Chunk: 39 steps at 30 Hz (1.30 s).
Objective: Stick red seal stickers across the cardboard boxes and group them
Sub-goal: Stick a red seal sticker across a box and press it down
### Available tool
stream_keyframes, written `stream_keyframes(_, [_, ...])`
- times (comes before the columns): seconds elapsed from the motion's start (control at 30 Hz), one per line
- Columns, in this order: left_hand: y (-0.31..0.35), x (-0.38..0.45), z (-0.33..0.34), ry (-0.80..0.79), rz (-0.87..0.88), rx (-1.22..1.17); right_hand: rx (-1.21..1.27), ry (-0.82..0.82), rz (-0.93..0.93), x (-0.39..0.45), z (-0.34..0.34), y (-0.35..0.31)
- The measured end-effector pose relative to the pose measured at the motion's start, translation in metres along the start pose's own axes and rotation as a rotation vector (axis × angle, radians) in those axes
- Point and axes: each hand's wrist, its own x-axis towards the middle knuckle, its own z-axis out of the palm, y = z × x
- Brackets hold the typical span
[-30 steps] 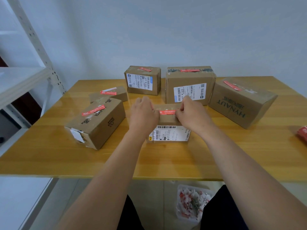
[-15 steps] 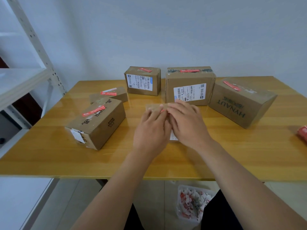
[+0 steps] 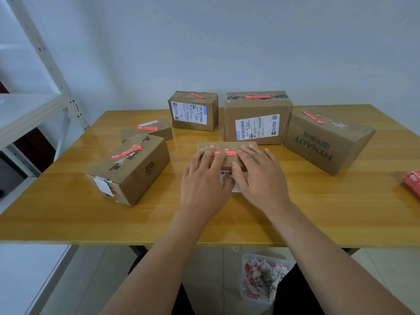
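Observation:
A small cardboard box (image 3: 227, 145) lies at the middle of the wooden table (image 3: 295, 212), with a red seal sticker (image 3: 227, 153) across its top. My left hand (image 3: 205, 180) and my right hand (image 3: 259, 178) lie flat on this box, side by side, with straight fingers pressing on the sticker's two ends. Most of the box's front label is hidden under my hands. Around it stand sealed boxes: a long one (image 3: 129, 169) at the left, a flat one (image 3: 147, 130) behind it, two labelled boxes (image 3: 193, 112) (image 3: 256, 119) at the back, and a HYNAUT box (image 3: 325, 139) at the right.
A stack of red stickers (image 3: 412, 184) lies at the table's right edge. A white metal shelf (image 3: 34, 105) stands to the left. On the floor under the table's front edge sits a clear tub of sticker scraps (image 3: 261, 278).
My hands went from pinching the sticker's ends on the box top to lying flat over the box. Their fingers now press the sticker down.

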Motion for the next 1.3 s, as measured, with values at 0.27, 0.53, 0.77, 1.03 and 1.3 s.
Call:
stream_keyframes(0.27, [0.009, 0.001, 0.007, 0.025, -0.030, 0.056, -0.041, -0.001, -0.011, -0.001, 0.001, -0.005])
stream_keyframes(0.53, [0.011, 0.001, 0.006, 0.015, -0.043, 0.062, -0.061, -0.004, 0.036, -0.002, 0.002, -0.006])
stream_keyframes(0.77, [0.010, 0.001, -0.003, 0.015, -0.068, 0.046, -0.044, -0.029, 0.089, 0.000, 0.004, -0.006])
stream_keyframes(1.03, [0.006, 0.002, -0.002, 0.025, -0.087, 0.024, -0.044, -0.027, 0.091, 0.000, 0.003, -0.005])
stream_keyframes(1.3, [-0.001, -0.001, 0.006, 0.080, -0.165, -0.215, 0.081, -0.025, 0.082, -0.007, 0.008, 0.007])
